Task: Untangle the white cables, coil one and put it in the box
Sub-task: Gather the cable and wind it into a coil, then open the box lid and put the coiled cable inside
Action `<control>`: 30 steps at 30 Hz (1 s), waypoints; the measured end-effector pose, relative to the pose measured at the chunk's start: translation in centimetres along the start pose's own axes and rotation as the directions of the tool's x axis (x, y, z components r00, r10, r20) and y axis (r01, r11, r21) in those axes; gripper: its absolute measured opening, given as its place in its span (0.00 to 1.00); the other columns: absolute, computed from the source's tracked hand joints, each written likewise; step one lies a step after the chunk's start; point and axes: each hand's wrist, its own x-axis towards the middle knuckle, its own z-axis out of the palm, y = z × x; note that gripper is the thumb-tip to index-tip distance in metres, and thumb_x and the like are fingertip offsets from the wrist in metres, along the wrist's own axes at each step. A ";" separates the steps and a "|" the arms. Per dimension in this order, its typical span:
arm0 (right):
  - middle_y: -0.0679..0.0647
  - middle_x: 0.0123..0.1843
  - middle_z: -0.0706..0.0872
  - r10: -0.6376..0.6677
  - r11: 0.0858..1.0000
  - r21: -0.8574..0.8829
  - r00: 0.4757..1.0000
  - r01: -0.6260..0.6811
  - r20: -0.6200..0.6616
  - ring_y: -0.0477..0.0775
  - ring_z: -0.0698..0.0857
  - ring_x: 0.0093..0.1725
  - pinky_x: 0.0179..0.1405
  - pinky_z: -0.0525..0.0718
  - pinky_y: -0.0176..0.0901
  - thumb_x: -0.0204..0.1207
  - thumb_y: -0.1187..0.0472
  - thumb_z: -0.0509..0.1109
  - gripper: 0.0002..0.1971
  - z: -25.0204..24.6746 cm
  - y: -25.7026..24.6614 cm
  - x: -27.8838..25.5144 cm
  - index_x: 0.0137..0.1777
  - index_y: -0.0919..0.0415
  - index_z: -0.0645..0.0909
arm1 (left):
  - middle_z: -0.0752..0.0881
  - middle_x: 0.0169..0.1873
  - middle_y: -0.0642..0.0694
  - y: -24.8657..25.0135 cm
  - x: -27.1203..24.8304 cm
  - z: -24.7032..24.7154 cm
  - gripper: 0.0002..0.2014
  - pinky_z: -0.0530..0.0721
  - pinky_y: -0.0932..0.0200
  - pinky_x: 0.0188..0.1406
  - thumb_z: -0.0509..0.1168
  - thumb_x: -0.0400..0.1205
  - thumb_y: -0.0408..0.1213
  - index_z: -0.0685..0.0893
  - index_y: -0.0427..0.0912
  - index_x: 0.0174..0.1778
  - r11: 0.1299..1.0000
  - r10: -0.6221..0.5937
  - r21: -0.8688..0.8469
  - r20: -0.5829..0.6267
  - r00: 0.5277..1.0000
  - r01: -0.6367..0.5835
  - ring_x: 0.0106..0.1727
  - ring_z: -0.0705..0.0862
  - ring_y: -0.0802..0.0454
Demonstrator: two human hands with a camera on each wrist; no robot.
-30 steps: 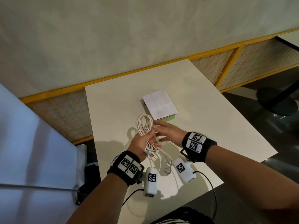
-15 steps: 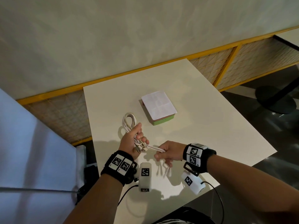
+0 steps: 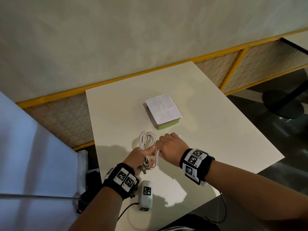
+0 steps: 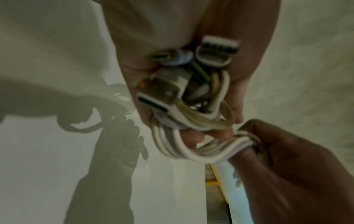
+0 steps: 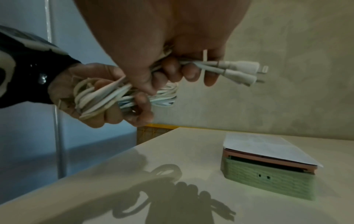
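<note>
Both hands (image 3: 171, 147) on cables (image 3: 146, 140), mid-table (image 3: 216, 130)

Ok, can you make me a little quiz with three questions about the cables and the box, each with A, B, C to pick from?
1. Where is the green box?
A. On the table, beyond both hands
B. On the floor
C. In the left hand

2. How many plug ends stick out past the right hand's fingers in the right wrist view?
A. None
B. Two
C. Five

3. Is the box open?
A. Yes, wide open
B. No, its lid is on, with white paper on top
C. It is tipped over

Answers:
1 A, the head view shows it on the table, farther away than the hands.
2 B, two white plugs lie side by side.
3 B, the pink lid sits on the green base under the paper, while the left hand holds the cable bundle.
</note>
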 end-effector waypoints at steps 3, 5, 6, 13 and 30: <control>0.51 0.32 0.83 0.091 0.996 0.015 0.993 -0.091 -0.071 0.55 0.81 0.31 0.33 0.79 0.44 0.59 0.52 0.74 0.16 0.3 -0.7 0.1 0.42 0.57 0.75 | 0.84 0.20 0.46 -0.4 -0.2 0.2 0.16 0.70 0.68 0.11 0.61 0.84 0.47 0.83 0.37 0.43 1.000 0.002 0.030 0.033 0.999 -0.003 0.14 0.77 0.55; 0.52 0.34 0.82 0.158 0.986 0.067 0.986 -0.154 -0.061 0.56 0.80 0.32 0.35 0.78 0.45 0.61 0.48 0.74 0.22 0.1 -1.0 0.0 0.44 0.58 0.68 | 0.84 0.21 0.44 -0.9 -0.1 0.3 0.18 0.70 0.67 0.12 0.58 0.85 0.49 0.83 0.38 0.43 0.999 -0.013 0.051 0.062 0.998 0.009 0.16 0.76 0.53; 0.53 0.36 0.82 0.169 0.982 0.092 0.985 -0.165 -0.035 0.57 0.80 0.33 0.36 0.78 0.46 0.62 0.47 0.73 0.23 -0.3 -1.1 -0.1 0.46 0.59 0.67 | 0.83 0.21 0.44 -1.0 -0.2 0.3 0.17 0.70 0.67 0.12 0.59 0.85 0.48 0.83 0.37 0.41 0.998 -0.014 0.062 0.083 0.996 0.008 0.16 0.75 0.53; 0.61 0.56 0.74 0.187 0.768 0.584 0.964 -0.262 0.188 0.60 0.78 0.42 0.41 0.72 0.47 0.69 0.62 0.68 0.20 -1.7 -0.9 0.2 0.57 0.65 0.65 | 0.84 0.28 0.45 -1.4 -0.2 0.0 0.08 0.72 0.68 0.11 0.69 0.80 0.39 0.83 0.39 0.38 0.998 0.019 0.052 0.193 0.981 -0.029 0.19 0.78 0.53; 0.58 0.76 0.70 0.473 0.343 0.752 0.795 -0.563 0.380 0.57 0.80 0.59 0.63 0.74 0.45 0.77 0.55 0.68 0.35 2.2 2.0 0.1 0.80 0.56 0.54 | 0.73 0.17 0.49 -1.9 1.1 0.2 0.13 0.81 0.55 0.31 0.62 0.82 0.34 0.75 0.41 0.31 0.897 -0.002 -0.441 -0.067 0.998 -0.028 0.19 0.74 0.52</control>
